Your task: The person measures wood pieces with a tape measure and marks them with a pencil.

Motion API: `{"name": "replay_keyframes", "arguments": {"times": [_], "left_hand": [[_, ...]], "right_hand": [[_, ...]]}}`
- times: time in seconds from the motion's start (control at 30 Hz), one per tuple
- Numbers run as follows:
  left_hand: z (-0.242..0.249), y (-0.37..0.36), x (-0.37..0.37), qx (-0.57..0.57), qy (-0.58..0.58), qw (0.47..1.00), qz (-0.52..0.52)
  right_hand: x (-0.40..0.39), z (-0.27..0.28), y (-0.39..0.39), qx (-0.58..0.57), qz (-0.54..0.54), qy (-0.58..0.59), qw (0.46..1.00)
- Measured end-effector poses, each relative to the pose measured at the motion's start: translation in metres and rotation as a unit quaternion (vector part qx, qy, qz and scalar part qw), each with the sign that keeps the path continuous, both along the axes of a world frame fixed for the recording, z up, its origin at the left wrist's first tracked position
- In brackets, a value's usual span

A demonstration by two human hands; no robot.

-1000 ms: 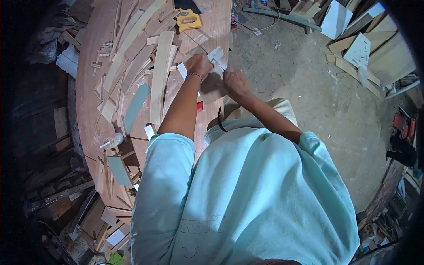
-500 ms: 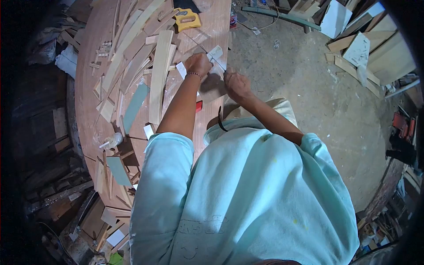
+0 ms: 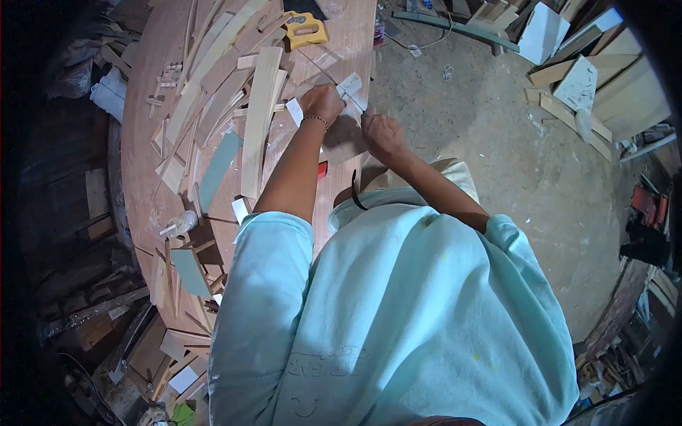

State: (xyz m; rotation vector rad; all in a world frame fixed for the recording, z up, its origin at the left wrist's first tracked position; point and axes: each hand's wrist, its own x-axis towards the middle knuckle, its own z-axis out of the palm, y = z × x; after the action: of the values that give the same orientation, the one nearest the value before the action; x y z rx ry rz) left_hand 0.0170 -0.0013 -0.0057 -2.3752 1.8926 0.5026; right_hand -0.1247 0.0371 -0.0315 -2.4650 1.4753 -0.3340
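Note:
My left hand (image 3: 323, 101), a bracelet on its wrist, presses down on a small pale wood piece (image 3: 349, 86) at the right edge of a reddish-brown table (image 3: 153, 121). My right hand (image 3: 381, 133) is closed beside it, fingers curled around a thin dark tool whose tip meets the pale piece; what kind of tool it is cannot be made out. A white scrap (image 3: 293, 111) lies just left of my left wrist. My light blue shirt fills the lower half of the view.
Long wood strips and offcuts (image 3: 257, 121) cover the table. A yellow saw handle (image 3: 304, 30) lies at its far end, a small bottle (image 3: 183, 224) near the left. Boards and white panels (image 3: 577, 78) are stacked on the concrete floor to the right.
Both hands stay on the small wood piece with only slight shifts. The view has moved a little.

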Motion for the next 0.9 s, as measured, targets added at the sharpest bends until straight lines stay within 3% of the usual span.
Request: {"name": "replay_keyframes", "arguments": {"times": [0.03, 0.1, 0.13, 0.2, 0.33, 0.4, 0.43, 0.53, 0.6, 0.83, 0.9], "left_hand": [[0.0, 0.0, 0.0, -0.005, 0.003, 1.0, 0.0], [-0.001, -0.001, 0.0, -0.012, 0.005, 1.0, -0.004], [-0.002, -0.001, 0.001, -0.024, 0.008, 1.0, -0.008], [-0.002, -0.001, 0.002, -0.035, 0.012, 0.999, -0.009], [0.0, -0.002, 0.0, -0.013, 0.014, 1.0, 0.007], [0.0, -0.002, 0.0, -0.009, 0.016, 1.0, 0.015], [0.001, 0.0, -0.001, -0.005, 0.016, 1.0, 0.013], [-0.001, -0.001, -0.001, -0.011, 0.01, 1.0, 0.002], [-0.003, -0.001, 0.0, -0.017, 0.005, 1.0, -0.001], [-0.001, -0.002, 0.0, -0.013, 0.005, 1.0, 0.003], [0.001, 0.0, -0.002, -0.009, 0.003, 1.0, 0.005]], "right_hand": [[0.002, -0.002, -0.002, 0.0, -0.001, 0.0, 1.0], [0.013, -0.001, -0.011, -0.143, 0.035, 0.039, 0.988], [0.017, 0.002, -0.012, -0.145, 0.034, 0.038, 0.988], [0.022, 0.008, -0.014, -0.082, 0.01, 0.028, 0.996], [0.004, 0.005, -0.004, -0.119, 0.037, 0.033, 0.992], [-0.003, 0.004, 0.0, 0.025, 0.046, 0.05, 0.997], [-0.002, 0.004, 0.001, 0.028, 0.047, 0.051, 0.997], [0.01, 0.0, -0.011, -0.044, 0.034, 0.04, 0.998], [0.017, -0.008, -0.018, -0.228, 0.067, -0.046, 0.97], [0.001, 0.002, -0.002, -0.111, 0.052, 0.016, 0.992], [0.002, 0.002, 0.001, 0.006, -0.01, 0.016, 1.0]]}}
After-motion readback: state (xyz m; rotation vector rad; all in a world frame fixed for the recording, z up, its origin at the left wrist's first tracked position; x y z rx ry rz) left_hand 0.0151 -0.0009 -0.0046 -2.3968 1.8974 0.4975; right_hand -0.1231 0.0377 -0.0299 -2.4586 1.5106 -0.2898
